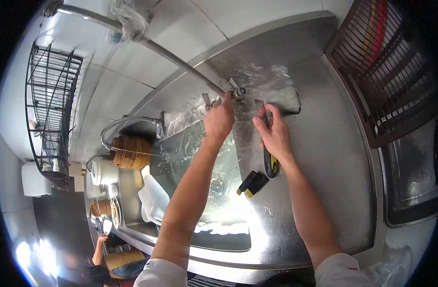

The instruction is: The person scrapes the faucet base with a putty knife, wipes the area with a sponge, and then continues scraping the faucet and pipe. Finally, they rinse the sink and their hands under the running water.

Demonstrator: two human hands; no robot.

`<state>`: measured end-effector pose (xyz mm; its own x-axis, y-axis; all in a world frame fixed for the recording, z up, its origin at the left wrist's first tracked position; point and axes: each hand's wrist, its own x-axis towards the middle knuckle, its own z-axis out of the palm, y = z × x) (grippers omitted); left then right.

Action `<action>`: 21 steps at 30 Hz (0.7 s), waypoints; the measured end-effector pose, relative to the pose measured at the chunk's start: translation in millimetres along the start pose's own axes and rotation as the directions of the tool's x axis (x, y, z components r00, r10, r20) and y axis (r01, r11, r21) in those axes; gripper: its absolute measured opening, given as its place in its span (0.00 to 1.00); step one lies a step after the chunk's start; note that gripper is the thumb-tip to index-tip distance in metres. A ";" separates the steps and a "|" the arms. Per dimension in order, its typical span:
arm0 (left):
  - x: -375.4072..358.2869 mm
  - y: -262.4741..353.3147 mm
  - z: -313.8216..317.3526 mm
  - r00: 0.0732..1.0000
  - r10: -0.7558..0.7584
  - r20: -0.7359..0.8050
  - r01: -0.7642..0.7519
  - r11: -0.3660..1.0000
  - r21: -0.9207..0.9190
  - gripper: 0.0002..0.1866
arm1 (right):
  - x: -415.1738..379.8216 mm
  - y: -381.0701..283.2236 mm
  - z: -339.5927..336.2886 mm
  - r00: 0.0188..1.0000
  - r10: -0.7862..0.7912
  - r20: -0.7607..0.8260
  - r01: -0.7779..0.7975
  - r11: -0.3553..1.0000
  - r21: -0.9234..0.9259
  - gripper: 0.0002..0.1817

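Note:
My left hand (219, 119) is at the wall tap (239, 92) over the sink, fingers curled and index finger against its fitting; the exact grip is partly hidden. My right hand (275, 136) is closed round a scraper-like tool (270, 162) with a black-and-yellow handle, its short flat metal blade pointing up toward the tap. Beside the blade lies a grey-green scouring pad (284, 100) on the steel counter. A small black brush-like object (252, 183) with yellow ends rests near the sink's edge, below my right hand.
Rippling water fills the sink (245, 229). Bamboo steamers (130, 152), a white tub (105, 172) and white plastic pieces (153, 197) stand to the left. A wire rack (54, 110) hangs on the left wall. Brown slatted racks (381, 71) lean at right. Another person's hand (102, 237) shows at lower left.

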<state>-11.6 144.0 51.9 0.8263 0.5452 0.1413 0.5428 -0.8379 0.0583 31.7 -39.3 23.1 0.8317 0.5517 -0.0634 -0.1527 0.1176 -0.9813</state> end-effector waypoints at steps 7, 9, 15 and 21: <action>-29.3 7.9 5.9 0.954 0.227 0.196 -0.253 0.960 0.116 0.36 | 3.2 7.3 4.7 0.997 -0.053 -0.049 0.055 0.998 0.028 0.19; -20.1 16.7 -6.8 0.969 0.082 0.233 -0.119 0.982 0.149 0.39 | 2.1 6.9 5.3 1.000 -0.016 -0.011 0.016 1.000 0.001 0.21; -15.3 14.9 -6.1 0.957 0.004 0.290 -0.054 0.985 0.164 0.42 | 3.4 5.9 2.1 1.000 0.010 0.014 -0.010 1.000 -0.013 0.24; -10.1 16.8 -8.2 0.974 -0.027 0.224 0.016 0.999 0.051 0.42 | 5.1 7.8 2.0 0.996 0.073 0.052 -0.073 0.997 0.000 0.23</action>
<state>-12.0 124.2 59.6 0.8240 0.5602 -0.0852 0.5630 -0.8264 0.0102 33.7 -34.0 15.5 0.7896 0.6007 -0.1252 -0.2132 0.0773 -0.9739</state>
